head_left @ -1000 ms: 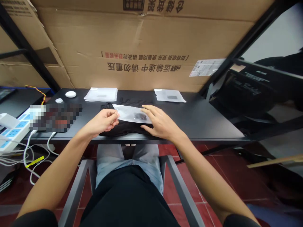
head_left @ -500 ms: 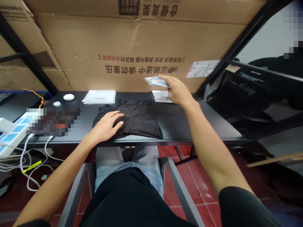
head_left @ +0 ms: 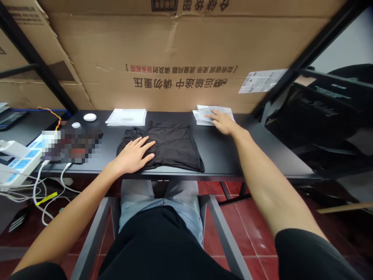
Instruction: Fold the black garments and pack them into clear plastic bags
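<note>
A black garment (head_left: 175,149) lies flat on the dark desk in front of me, its left end bunched. My left hand (head_left: 134,154) rests on that left end with the fingers spread. Farther off to the right, my right hand (head_left: 223,122) lies over a small stack of pale plastic packets (head_left: 204,112) with its fingers stretched out. The hand covers part of the stack. A second stack of white packets (head_left: 126,117) sits at the back of the desk, behind the garment's left side.
A large cardboard sheet (head_left: 175,42) stands along the desk's back edge. At the left are a white oval case (head_left: 90,117), a small white lid (head_left: 76,125), a power strip (head_left: 25,163) and white cables (head_left: 37,190). Black bags (head_left: 317,109) are at the right.
My right hand has lowered a pale packet from the air onto the right stack, and its fingers have loosened. My left hand stays on the garment. The view has shifted slightly.
</note>
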